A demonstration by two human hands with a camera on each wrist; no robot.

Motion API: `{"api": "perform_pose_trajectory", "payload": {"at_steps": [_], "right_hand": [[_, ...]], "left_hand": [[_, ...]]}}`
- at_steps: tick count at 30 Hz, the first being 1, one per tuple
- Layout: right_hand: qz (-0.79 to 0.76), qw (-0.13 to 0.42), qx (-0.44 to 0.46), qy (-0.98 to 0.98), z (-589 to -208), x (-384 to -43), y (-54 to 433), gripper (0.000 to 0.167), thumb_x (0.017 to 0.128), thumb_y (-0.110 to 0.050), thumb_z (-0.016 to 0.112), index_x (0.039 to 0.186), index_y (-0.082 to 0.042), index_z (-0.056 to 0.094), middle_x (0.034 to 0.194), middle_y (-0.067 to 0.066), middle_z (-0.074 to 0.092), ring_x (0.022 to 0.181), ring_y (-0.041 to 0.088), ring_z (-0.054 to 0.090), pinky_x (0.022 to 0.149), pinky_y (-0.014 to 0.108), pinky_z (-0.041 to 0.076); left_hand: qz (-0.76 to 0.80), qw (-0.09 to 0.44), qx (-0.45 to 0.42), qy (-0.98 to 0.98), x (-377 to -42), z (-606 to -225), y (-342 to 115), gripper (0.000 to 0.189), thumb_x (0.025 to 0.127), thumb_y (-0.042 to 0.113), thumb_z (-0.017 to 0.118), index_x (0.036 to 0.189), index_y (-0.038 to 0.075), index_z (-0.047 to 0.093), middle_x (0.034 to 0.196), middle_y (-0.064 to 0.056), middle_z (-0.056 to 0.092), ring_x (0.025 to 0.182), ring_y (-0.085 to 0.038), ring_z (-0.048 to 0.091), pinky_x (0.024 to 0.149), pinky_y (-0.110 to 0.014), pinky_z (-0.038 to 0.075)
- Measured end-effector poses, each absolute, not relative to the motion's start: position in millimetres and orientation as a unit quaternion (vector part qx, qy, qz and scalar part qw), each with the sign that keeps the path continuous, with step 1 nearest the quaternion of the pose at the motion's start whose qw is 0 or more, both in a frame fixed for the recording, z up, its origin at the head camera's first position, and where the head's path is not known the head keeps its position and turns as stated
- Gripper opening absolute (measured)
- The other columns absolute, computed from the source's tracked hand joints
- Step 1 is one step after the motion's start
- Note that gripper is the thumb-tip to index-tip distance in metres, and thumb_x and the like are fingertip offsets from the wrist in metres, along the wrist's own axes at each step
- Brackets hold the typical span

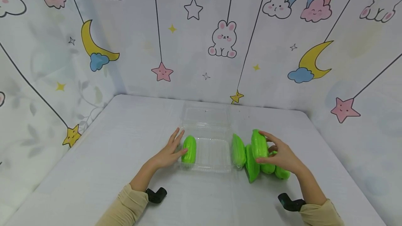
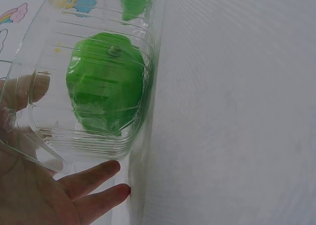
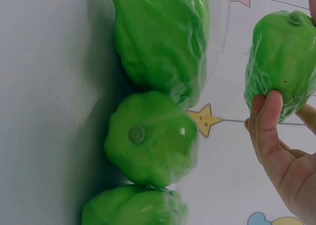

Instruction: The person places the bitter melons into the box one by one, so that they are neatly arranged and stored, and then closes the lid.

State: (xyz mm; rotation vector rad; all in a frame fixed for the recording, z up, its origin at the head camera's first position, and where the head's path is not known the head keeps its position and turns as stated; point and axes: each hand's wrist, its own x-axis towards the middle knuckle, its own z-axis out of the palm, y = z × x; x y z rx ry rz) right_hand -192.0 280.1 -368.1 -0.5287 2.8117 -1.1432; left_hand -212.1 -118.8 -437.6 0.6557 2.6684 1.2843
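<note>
My right hand [image 1: 284,156] grips a green gourd-like piece [image 1: 259,144], ribbed, with a stem nub and shiny clear wrap, raised above the others in the right wrist view. Around it several similar green pieces [image 1: 252,165] lie in a cluster. An opened clear plastic box [image 1: 215,154] stands left of them, and one green gourd-like piece [image 1: 189,149] lies lengthwise along its left side. At that side is my left hand [image 1: 168,154], fingers spread and straight, thumb reaching over the rim. Through the clear wall, the left wrist view shows the thumb [image 2: 39,86] and the boxed piece's end.
The box's clear lid [image 1: 205,116] lies folded back behind it. A white-covered table [image 1: 125,132] carries everything. Patterned cloth walls [image 1: 132,44] with moons, stars and rabbits rise behind and at both sides. Each wrist wears a black camera mount [image 1: 157,195].
</note>
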Motion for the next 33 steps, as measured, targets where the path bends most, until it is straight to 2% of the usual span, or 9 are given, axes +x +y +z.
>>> {"api": "perform_pose_trajectory", "payload": {"at_steps": [18,33], "right_hand": [[-0.388,0.036,-0.186,0.902,-369.8,-198.0,264.5,0.091,0.069,-0.028,0.081,0.143,-0.018,0.03,0.129,0.022,0.039,0.077,0.017,0.059,0.07,0.033,0.049],[-0.389,0.039,-0.173,0.904,-371.0,-203.5,249.3,0.09,0.068,-0.032,0.081,0.142,-0.023,0.031,0.131,0.02,0.04,0.086,0.018,0.06,0.073,0.035,0.049]], "left_hand": [[0.421,0.062,0.217,0.878,-210.8,-433.8,-118.4,0.074,0.095,0.035,0.047,0.148,0.011,0.001,0.151,-0.011,-0.013,0.136,-0.038,0.003,0.101,-0.06,0.019],[0.421,0.057,0.216,0.879,-210.5,-435.0,-118.5,0.074,0.095,0.034,0.048,0.148,0.009,0.003,0.151,-0.013,-0.011,0.136,-0.039,0.004,0.1,-0.06,0.02]]}}
